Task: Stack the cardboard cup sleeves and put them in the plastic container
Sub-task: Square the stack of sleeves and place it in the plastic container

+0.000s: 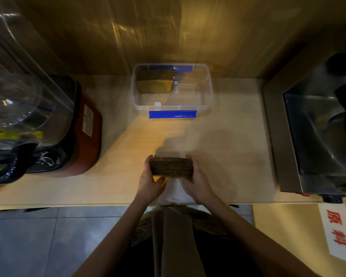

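A thick stack of flattened brown cardboard cup sleeves (171,166) is held just above the wooden counter, near its front edge. My left hand (150,181) grips the stack's left end and my right hand (198,181) grips its right end. Farther back stands a clear plastic container (208,92) with blue clip handles, open at the top. Another stack of sleeves (155,80) stands in its back left part. The container's right half holds nothing.
A blender with a red base (84,132) and a clear jar stands at the left. A steel machine (312,136) fills the right side. A golden wall rises behind the container. Corrugated cardboard (176,240) lies below the counter edge.
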`<state>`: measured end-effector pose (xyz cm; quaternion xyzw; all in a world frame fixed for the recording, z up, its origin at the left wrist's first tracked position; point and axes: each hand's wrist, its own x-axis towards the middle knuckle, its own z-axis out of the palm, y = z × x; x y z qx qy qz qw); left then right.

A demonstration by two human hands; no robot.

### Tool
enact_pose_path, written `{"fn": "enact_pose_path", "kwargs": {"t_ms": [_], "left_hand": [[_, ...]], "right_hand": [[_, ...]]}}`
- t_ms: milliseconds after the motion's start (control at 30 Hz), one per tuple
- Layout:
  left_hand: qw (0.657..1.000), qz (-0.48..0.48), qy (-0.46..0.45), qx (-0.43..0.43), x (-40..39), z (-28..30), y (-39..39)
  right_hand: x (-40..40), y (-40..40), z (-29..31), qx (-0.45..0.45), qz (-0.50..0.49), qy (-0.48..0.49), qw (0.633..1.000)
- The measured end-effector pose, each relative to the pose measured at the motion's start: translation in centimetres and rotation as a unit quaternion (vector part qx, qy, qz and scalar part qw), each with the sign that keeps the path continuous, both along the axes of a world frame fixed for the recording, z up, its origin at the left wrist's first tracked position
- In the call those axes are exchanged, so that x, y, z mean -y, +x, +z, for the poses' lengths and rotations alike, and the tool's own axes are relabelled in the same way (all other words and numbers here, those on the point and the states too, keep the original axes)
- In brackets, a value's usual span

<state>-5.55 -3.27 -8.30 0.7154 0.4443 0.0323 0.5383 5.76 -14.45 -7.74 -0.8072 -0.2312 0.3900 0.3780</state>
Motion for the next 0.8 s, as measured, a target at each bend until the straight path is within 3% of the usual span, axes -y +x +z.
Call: {"fn": "enact_pose_path", "kwargs": {"t_ms": [400, 667, 800], "left_hand": [[0.999, -0.031, 0.036, -0.026, -1.5, 1.7, 1.0], [0.994, -0.047, 0.096, 0.003, -5.9, 7.3, 4.1], [0.990, -0.053, 0.128, -0.003, -9.3, 9.9, 6.5]], "right_hand": [[-1.5, 1.9, 1.0, -0.015, 0.013, -0.019, 1.000], [-5.7, 7.4, 7.1, 0.021, 0.078, 0.035, 0.996], [-8.6, 10.1, 8.3, -0.003, 0.049, 0.083, 0.995]]}}
